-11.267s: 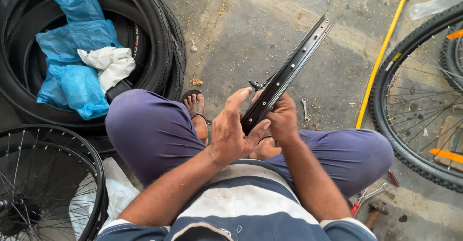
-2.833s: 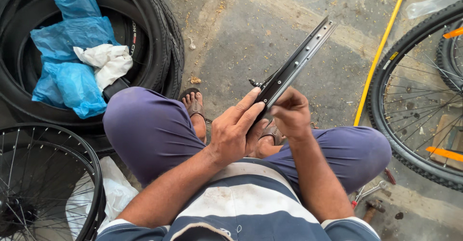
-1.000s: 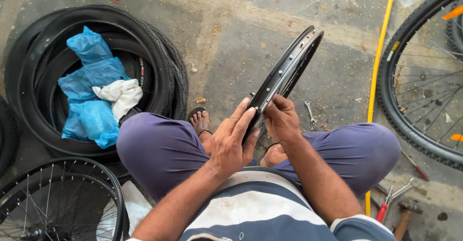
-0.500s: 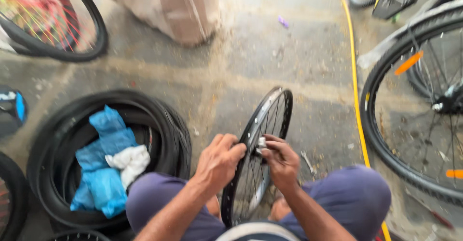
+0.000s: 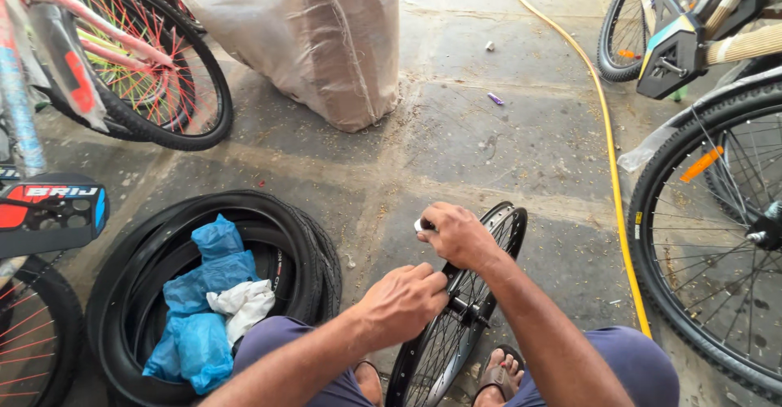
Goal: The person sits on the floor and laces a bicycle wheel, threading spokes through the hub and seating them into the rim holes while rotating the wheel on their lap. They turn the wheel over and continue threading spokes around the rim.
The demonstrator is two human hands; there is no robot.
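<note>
A bare black bicycle wheel rim [image 5: 497, 236] with thin spokes stands upright on the floor between my knees. My left hand [image 5: 405, 299] is closed over its near rim just above the hub [image 5: 471, 309]. My right hand [image 5: 458, 234] reaches forward past the rim's top and pinches a small pale object [image 5: 420, 225] in its fingertips. My sandalled foot [image 5: 498, 373] rests beside the wheel's lower edge.
Stacked black tyres [image 5: 301, 244] holding blue plastic bags and a white rag [image 5: 242, 301] lie at left. A big tan sack [image 5: 326, 40] stands ahead. A yellow hose [image 5: 611, 154] crosses the concrete. Bicycle wheels stand at right [image 5: 700, 244] and upper left [image 5: 163, 81].
The view has tilted up, showing the sack and more bicycles. My right hand has moved from the rim's side out over its top; my left hand stays on the rim.
</note>
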